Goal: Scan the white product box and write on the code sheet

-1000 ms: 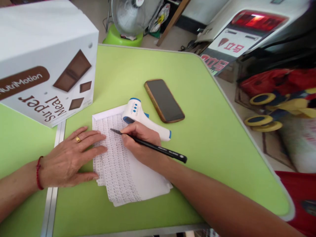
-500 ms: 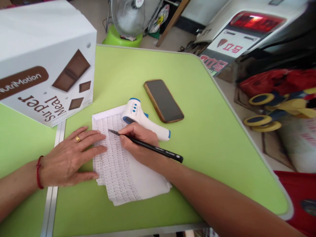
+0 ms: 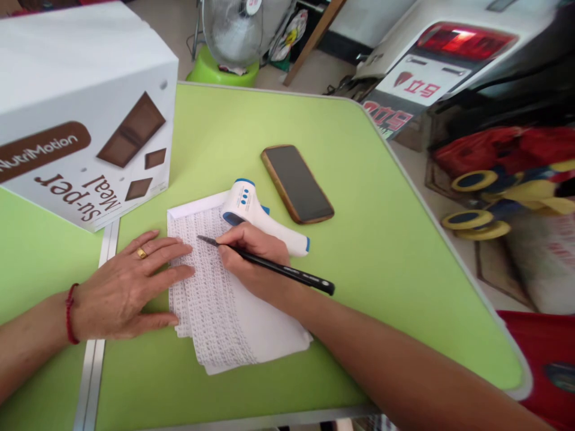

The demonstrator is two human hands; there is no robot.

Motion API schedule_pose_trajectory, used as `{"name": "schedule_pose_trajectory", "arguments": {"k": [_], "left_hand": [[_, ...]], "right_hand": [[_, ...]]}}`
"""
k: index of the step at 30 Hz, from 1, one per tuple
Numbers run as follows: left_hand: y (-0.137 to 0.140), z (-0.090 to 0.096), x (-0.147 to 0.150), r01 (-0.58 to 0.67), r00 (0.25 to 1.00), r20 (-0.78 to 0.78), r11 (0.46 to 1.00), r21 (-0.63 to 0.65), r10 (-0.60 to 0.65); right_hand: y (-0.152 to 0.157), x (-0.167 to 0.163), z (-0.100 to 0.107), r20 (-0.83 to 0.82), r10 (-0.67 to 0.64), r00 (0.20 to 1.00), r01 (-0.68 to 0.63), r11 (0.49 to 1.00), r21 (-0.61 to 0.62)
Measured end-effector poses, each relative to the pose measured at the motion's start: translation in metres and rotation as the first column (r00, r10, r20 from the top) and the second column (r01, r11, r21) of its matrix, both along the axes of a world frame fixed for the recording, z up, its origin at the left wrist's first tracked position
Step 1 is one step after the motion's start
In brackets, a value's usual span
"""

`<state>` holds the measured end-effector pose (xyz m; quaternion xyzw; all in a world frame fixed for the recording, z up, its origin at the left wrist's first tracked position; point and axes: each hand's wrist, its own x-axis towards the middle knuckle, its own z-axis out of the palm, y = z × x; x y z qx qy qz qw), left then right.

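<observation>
Sheets of paper [image 3: 211, 299] covered in rows of small writing lie on a green table, their top edge folded over. My left hand [image 3: 130, 287] is open, fingers spread, with the fingertips resting on the left edge of the paper. Pinched in my right hand [image 3: 258, 263] is a black pen [image 3: 283, 270], its tip over the written rows. The right hand rests on the paper and hides part of it. A white and blue infrared thermometer [image 3: 265, 224] lies at the paper's top right, just beyond my right hand.
A phone in a brown case [image 3: 297, 184] lies past the thermometer. On the left stands a large white box [image 3: 85, 78]. The green table [image 3: 386, 287] has a metal seam [image 3: 92, 371]. Behind it are a fan [image 3: 233, 33] and a white vehicle with a red tail light [image 3: 465, 41].
The view has shifted very slightly. Both hands, the pen and the paper look almost unmoved.
</observation>
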<state>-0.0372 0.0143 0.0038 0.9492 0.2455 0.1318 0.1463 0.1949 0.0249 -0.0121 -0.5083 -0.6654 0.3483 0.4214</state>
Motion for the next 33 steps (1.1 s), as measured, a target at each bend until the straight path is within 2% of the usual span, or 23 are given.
{"name": "schedule_pose_trajectory", "arguments": {"k": [7,17,24,29,33], "left_hand": [[0.0,-0.0002,0.0005,0.008,1.0,-0.013,1.0,0.028,-0.008],[0.0001,-0.0004,-0.0001,0.006,1.0,-0.016,1.0,0.021,-0.006],[0.0004,-0.001,-0.0001,0.006,1.0,-0.013,1.0,0.017,-0.005],[0.0008,-0.001,-0.0003,0.009,1.0,-0.013,1.0,0.021,-0.008],[0.001,-0.0008,-0.0001,0.009,1.0,-0.012,1.0,0.02,-0.008]], "right_hand": [[-0.0006,0.001,-0.001,0.009,-0.032,0.999,0.032,0.998,-0.044],[-0.0012,0.001,-0.0005,0.047,-0.033,0.998,0.033,0.999,-0.003],[-0.0011,0.0022,-0.0005,-0.019,-0.014,1.0,0.013,0.998,-0.058],[-0.0015,0.0014,-0.0017,-0.053,-0.049,0.997,0.045,0.997,-0.067],[-0.0014,0.0014,-0.0015,-0.043,0.0,0.999,-0.003,0.998,-0.063]]}}
